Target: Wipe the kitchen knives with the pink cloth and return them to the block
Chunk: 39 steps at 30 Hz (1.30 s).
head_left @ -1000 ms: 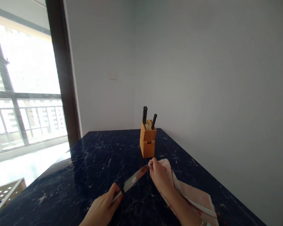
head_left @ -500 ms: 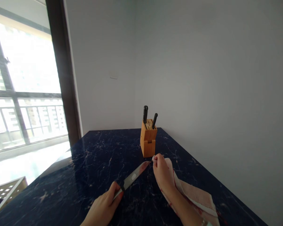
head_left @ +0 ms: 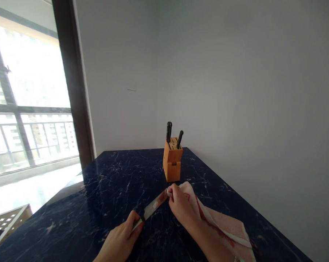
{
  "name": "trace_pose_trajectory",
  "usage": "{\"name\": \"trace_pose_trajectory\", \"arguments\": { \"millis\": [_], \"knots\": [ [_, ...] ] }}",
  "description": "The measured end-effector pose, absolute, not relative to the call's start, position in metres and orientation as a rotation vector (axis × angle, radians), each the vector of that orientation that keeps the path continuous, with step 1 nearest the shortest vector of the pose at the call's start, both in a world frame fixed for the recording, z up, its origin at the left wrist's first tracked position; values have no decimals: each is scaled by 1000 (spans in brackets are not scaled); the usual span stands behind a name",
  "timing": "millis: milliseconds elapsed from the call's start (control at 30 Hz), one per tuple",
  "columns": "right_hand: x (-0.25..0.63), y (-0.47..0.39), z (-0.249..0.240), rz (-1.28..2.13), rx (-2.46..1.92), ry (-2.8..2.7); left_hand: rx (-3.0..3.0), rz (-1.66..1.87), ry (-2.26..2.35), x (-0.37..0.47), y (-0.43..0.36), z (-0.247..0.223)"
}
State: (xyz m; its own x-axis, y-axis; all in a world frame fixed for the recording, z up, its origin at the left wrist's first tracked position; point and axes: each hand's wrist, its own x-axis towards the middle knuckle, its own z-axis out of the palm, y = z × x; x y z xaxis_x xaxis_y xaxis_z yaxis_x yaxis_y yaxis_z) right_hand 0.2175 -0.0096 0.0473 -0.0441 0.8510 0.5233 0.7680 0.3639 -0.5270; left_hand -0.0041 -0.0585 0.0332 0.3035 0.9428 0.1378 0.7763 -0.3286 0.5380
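Note:
My left hand [head_left: 124, 234] is closed around the handle of a kitchen knife [head_left: 152, 207], its blade slanting up and to the right above the table. My right hand [head_left: 179, 203] pinches a corner of a white and pink cloth [head_left: 226, 222] against the blade near its tip, which the fingers and cloth cover. The rest of the cloth trails to the right, beneath and beside my right forearm. Just beyond the hands stands a wooden knife block [head_left: 173, 160] with black-handled knives [head_left: 169, 131] upright in its slots.
A dark blue marbled table [head_left: 120, 182] spreads under everything. At the lower left is a light perforated basket [head_left: 12, 223]. Grey walls [head_left: 235, 91] meet behind the table, and a window [head_left: 30, 72] lies to the left.
My right hand has moved left with the cloth, from just past the knife's tip onto the end of the blade. My left hand and the knife have stayed in place.

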Motion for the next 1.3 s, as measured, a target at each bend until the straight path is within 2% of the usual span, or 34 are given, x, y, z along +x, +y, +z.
{"name": "trace_pose_trajectory", "arguments": {
  "millis": [367, 633, 733, 1000, 1300],
  "knots": [
    [180, -44, 57, 210, -1425, -2108, 2253, 563, 1577, -1, -59, 34],
    [210, -24, 64, 38, -1617, -1860, 2214, 602, 1564, -1, -62, 35],
    [216, -24, 70, -17, -1550, -1733, 2159, 604, 1601, 0, -62, 38],
    [173, -53, 62, 400, -1147, -2068, 2253, 606, 1550, 0, -63, 34],
    [173, -57, 63, 428, -1186, -2108, 2310, 617, 1519, -1, -61, 36]
  ]
}}
